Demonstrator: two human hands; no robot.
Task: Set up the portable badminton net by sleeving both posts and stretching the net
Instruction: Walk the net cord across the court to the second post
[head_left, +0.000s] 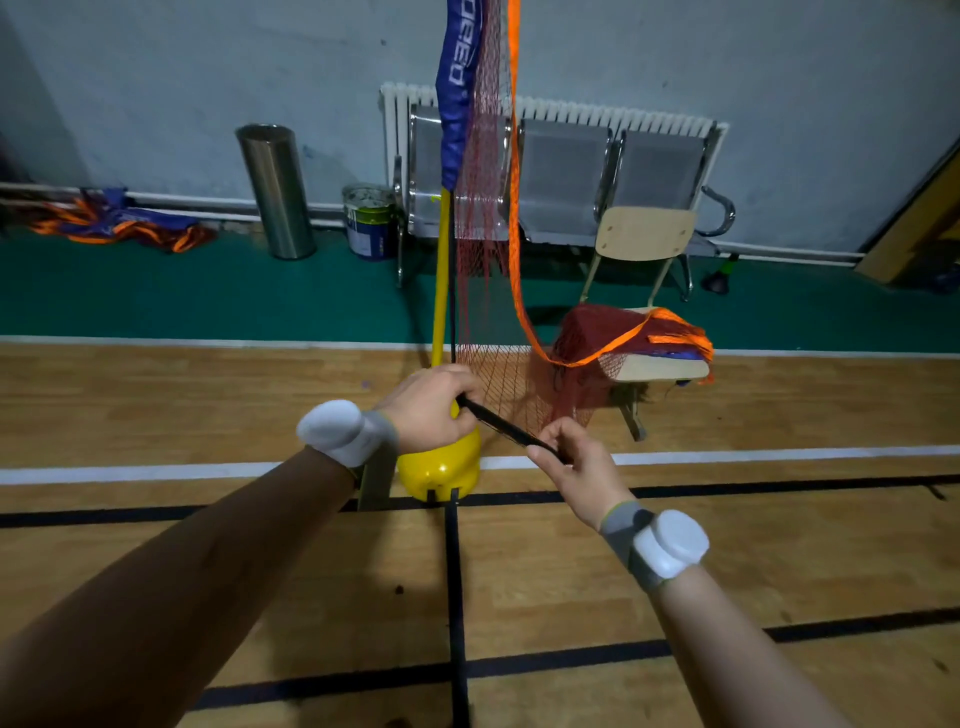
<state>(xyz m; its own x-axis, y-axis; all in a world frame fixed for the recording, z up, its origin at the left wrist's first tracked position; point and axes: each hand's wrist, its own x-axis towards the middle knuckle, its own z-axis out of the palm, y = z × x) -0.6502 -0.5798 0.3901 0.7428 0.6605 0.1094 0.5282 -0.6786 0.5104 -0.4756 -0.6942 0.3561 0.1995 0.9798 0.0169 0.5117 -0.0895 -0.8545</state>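
Observation:
A yellow post (441, 280) rises from a yellow base (441, 467) on the wooden floor. A blue sleeve (457, 93) covers the post's upper part, with the red net (483, 208) and its orange band (514, 182) hanging beside it. The rest of the net lies bunched on a wooden chair (644, 234) to the right. My left hand (431, 410) grips the foot of the post, where a black strap (504, 428) starts. My right hand (576, 467) pinches the strap's other end, and it runs taut between both hands.
A metal bench (566, 176) stands at the wall in front of a white radiator. Left of it are a paint bucket (370, 221) and a steel bin (275, 192). Another net bundle (119, 221) lies at the far left. A black strap (456, 597) runs along the floor towards me.

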